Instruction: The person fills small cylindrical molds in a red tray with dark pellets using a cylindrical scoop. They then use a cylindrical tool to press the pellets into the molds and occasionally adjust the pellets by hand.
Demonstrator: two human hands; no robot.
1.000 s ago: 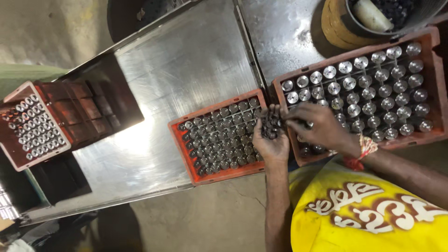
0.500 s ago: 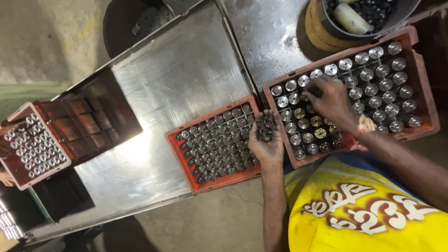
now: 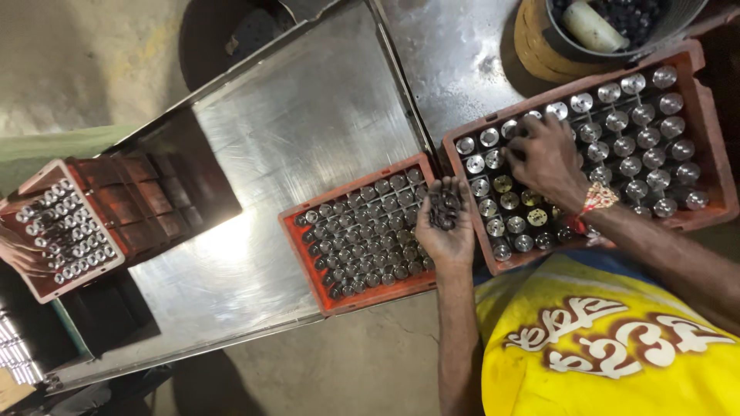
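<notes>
Palm of left hand (image 3: 445, 231) cupped upward, fingers loosely curled round heap of small dark parts (image 3: 443, 209), just beside large red crate (image 3: 697, 81). Right hand (image 3: 549, 158) inside crate, fingers bent over silver caps (image 3: 632, 146); pinch hidden, cannot tell. Most cells already capped; several near-row cells show brass. Small red tray (image 3: 308, 262) left of crate on steel bench (image 3: 308, 115), apparently full.

No packages, labels, signs or screens (only open crates).
</notes>
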